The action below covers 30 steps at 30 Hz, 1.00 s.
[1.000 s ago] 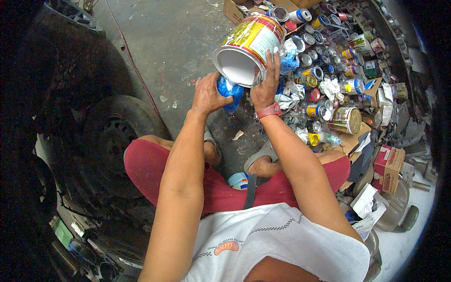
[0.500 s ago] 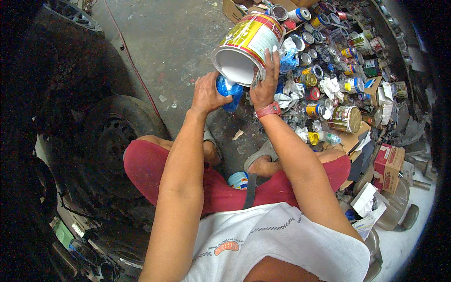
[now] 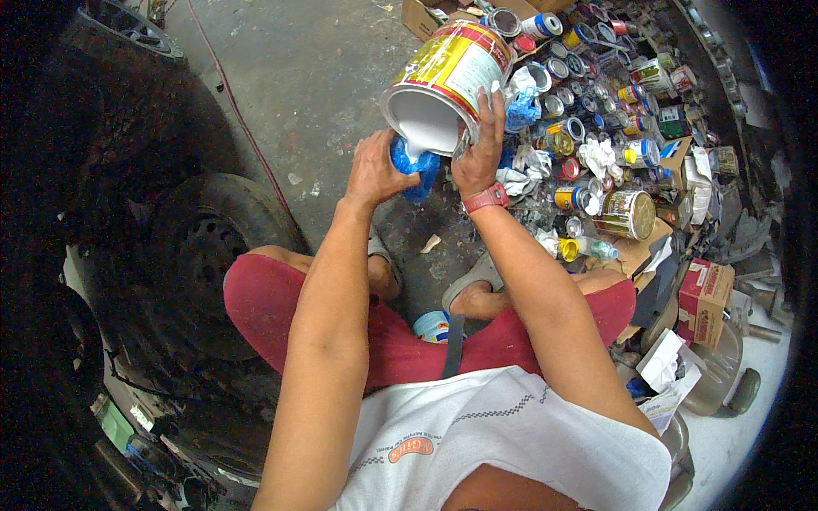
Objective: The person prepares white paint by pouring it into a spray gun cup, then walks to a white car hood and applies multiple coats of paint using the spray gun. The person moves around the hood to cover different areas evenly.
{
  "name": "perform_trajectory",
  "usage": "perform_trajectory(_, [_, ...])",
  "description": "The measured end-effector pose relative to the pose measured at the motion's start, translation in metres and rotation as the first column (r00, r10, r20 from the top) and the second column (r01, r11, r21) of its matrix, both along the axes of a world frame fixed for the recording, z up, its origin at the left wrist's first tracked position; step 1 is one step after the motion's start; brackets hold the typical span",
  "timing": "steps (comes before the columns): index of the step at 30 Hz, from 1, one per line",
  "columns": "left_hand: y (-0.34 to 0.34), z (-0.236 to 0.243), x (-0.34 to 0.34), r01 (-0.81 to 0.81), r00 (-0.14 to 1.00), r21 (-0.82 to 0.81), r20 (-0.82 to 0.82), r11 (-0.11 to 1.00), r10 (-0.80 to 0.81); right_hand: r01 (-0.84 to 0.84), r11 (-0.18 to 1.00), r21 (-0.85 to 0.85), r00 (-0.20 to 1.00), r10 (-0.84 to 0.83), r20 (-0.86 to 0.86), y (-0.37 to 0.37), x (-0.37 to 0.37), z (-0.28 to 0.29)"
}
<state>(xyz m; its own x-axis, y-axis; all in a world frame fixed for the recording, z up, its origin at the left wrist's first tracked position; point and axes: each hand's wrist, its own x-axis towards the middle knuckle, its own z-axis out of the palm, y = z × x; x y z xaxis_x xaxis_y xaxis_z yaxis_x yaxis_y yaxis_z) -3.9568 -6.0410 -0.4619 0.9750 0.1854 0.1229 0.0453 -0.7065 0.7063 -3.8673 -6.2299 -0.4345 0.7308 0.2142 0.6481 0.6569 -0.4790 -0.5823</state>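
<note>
A large paint can [image 3: 456, 72] with a yellow, red and white label is tipped toward me, its open mouth low. White paint [image 3: 426, 126] runs over its rim into a blue plastic bag [image 3: 416, 183] just below. My right hand [image 3: 482, 153] grips the can's right side near the rim, thumb and fingers around the edge. Closed around the bag's left side, my left hand [image 3: 375, 173] holds its mouth under the stream. Whether a container sits inside the bag I cannot tell.
Many paint cans [image 3: 579, 128] and crumpled papers crowd the floor at right. A wheel [image 3: 221, 247] stands at left, near a thin red hose [image 3: 247, 128]. A blue-and-white can [image 3: 433, 326] sits between my feet. A red-and-white carton [image 3: 705, 302] lies at far right.
The paint can has shifted very slightly left. Paint keeps running into the blue bag, and both hands hold almost the same place.
</note>
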Motion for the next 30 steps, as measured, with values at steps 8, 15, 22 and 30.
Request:
perform_trajectory(8, [0.0008, 0.0014, -0.0001, 0.007, 1.000, -0.011, -0.002, 1.000, -0.007, -0.028, 0.999, 0.046, 0.999, 0.029, -0.029, 0.0019, -0.0014, -0.0006])
perform_trajectory(15, [0.0003, 0.0050, -0.0008, 0.002, 0.999, -0.016, -0.038, 1.000, -0.002, -0.032, 0.998, 0.045, 0.999, 0.034, -0.034, 0.0017, -0.0016, -0.0009])
perform_trajectory(22, [0.0001, 0.0042, -0.0005, 0.001, 1.000, -0.030, 0.006, 1.000, -0.001, -0.034, 0.999, 0.034, 0.999, 0.035, -0.014, 0.0012, -0.0004, -0.0019])
perform_trajectory(30, [0.0006, 0.0018, -0.0005, -0.003, 1.000, -0.022, -0.008, 1.000, 0.003, -0.042, 0.998, 0.039, 0.999, 0.043, -0.013, 0.0016, -0.0008, -0.0036])
